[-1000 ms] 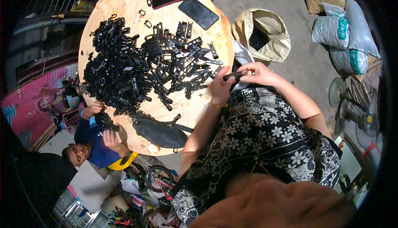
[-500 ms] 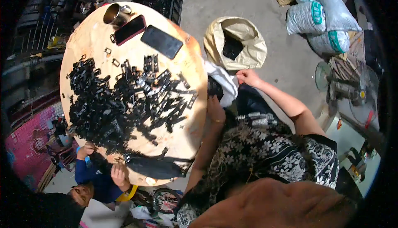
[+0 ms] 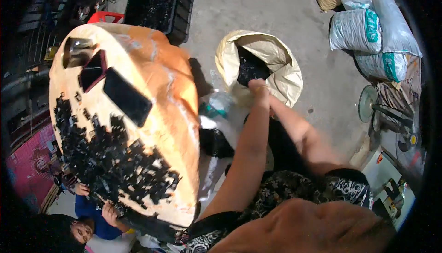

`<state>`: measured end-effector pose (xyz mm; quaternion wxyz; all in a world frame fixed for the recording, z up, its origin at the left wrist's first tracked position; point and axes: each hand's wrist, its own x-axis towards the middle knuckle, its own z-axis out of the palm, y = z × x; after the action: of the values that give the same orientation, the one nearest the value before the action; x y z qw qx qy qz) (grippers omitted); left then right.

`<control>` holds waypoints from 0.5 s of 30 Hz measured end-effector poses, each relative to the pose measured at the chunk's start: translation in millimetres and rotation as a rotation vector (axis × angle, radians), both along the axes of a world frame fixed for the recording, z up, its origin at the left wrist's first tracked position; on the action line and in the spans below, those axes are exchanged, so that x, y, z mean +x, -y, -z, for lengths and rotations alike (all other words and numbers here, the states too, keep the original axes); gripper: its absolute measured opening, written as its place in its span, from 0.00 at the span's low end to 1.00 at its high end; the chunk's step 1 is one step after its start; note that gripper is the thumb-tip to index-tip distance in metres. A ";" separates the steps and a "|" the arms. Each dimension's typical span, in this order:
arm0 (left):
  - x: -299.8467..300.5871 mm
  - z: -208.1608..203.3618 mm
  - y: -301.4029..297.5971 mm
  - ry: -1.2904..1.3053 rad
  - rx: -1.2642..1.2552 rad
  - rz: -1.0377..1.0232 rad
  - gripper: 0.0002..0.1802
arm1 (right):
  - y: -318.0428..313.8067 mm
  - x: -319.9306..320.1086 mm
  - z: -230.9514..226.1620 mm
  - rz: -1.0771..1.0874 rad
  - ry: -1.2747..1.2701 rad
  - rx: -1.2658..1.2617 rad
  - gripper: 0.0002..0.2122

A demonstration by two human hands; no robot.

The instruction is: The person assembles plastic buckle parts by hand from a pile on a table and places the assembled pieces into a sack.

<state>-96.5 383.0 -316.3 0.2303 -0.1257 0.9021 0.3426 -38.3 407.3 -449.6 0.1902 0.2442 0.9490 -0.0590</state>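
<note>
My left hand (image 3: 258,84) reaches over the near rim of a tan woven sack (image 3: 287,66), its fingers blurred and turned down against the black pieces (image 3: 250,67) inside. Behind my left wrist, the right hand (image 3: 270,107) is mostly covered; its fingers do not show. Between my arms and the table hangs a whitish plastic bag (image 3: 232,119) with something black (image 3: 215,142) in it. On the round table (image 3: 172,101) a broad heap of small black plastic parts (image 3: 108,147) is spread.
A metal mug (image 3: 77,53) and two phones, one in a red case (image 3: 93,71) and one dark (image 3: 127,96), lie at the table's far end. Beyond stands a black crate (image 3: 182,11). Filled white sacks (image 3: 354,30) and a fan (image 3: 384,108) are right. A co-worker's hand (image 3: 110,214) is at lower left.
My left hand has moved from the bag beside the table across to the tan sack. The right hand has dropped slightly behind it. The view has shifted, so the table sits farther left.
</note>
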 end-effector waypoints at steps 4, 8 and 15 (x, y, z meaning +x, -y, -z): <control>-69.7 142.7 -47.2 0.021 -0.145 0.011 0.12 | -53.4 -38.7 194.0 -0.107 -0.494 -0.389 0.11; -62.0 192.9 -35.8 -0.090 -0.363 0.404 0.17 | -2.2 -54.5 186.3 0.867 -0.989 -1.266 0.11; -123.4 178.7 -8.0 0.550 0.117 -0.045 0.24 | -42.0 -50.2 86.3 0.403 -0.058 -0.381 0.18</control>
<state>-219.9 391.0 -495.0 0.4656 -0.2206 0.7813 0.3524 -88.5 449.3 -536.0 0.1898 0.3859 0.8582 -0.2803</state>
